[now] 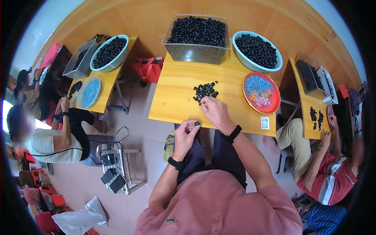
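Observation:
My left hand (184, 135) is just off the table's near edge, thumb and forefinger pinching a small black cylindrical plastic part (197, 123). My right hand (216, 113) reaches over the table (172, 90) to the near side of a loose pile of small black parts (205, 91). Its fingers are pinched together there; what they hold, if anything, is too small to make out. To the right of the pile lies a red flowered plate (275, 102), with many small light-blue pieces (258, 83) covering its far half.
A clear bin (194, 54) and a pale-blue basin (250, 66), both full of black parts, stand at the back of the table. A white label (265, 123) is near the front right corner. People sit at tables on both sides; a metal stool (123, 168) stands left.

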The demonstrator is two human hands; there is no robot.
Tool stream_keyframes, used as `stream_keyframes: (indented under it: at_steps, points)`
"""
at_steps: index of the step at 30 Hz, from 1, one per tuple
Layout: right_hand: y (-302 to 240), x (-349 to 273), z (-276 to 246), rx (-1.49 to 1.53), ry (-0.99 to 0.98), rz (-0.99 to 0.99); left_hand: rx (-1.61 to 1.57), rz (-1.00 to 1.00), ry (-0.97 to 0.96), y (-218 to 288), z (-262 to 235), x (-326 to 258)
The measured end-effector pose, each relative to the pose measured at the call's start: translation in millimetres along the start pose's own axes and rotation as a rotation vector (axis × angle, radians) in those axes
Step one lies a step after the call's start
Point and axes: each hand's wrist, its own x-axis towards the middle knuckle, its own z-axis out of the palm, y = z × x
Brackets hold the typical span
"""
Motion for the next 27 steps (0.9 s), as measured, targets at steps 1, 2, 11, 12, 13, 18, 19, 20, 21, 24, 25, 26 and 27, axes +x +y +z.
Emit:
stream_keyframes:
  at_steps: [1, 2, 11, 12, 13, 18, 19, 20, 21, 24, 25, 26, 27]
  points:
    - [1, 4, 4, -0.113, -0.018, -0.011, -0.006, -0.007, -0.006, 1, -1, -1]
    - [2, 7, 7, -0.113, -0.012, -0.015, -0.012, -0.013, -0.011, 3, -3, -2]
    - [-8, -3, 0, -0.258, -0.096, -0.022, -0.015, -0.022, 0.031, 3, -4, 7]
    - [-5, -7, -4, -0.064, -0.093, 0.075, -0.013, -0.019, 0.029, 4, 0, 11]
    - [-2, -11, -8, 0.131, -0.090, 0.170, -0.013, -0.028, 0.007, 4, 5, 16]
    - [26, -29, -31, 0.291, 0.108, 0.153, -0.044, -0.015, -0.106, 0, 38, 39]
    - [34, -32, -34, 0.256, 0.155, 0.130, -0.040, -0.014, -0.112, 0, 44, 43]
    - [42, -35, -34, 0.257, 0.161, 0.137, -0.005, -0.004, -0.144, -1, 50, 48]
    - [49, -38, -34, 0.346, 0.185, 0.234, 0.029, 0.006, -0.177, -1, 56, 50]
    - [63, -46, -34, 0.530, 0.195, 0.347, 0.083, -0.042, -0.194, -7, 63, 53]
    - [65, -48, -33, 0.624, 0.178, 0.359, 0.085, -0.046, -0.194, -10, 63, 54]
    - [68, -50, -33, 0.623, 0.177, 0.367, 0.101, -0.052, -0.186, -7, 66, 54]
    - [71, -52, -32, 0.648, 0.194, 0.342, 0.117, -0.059, -0.177, -5, 69, 53]
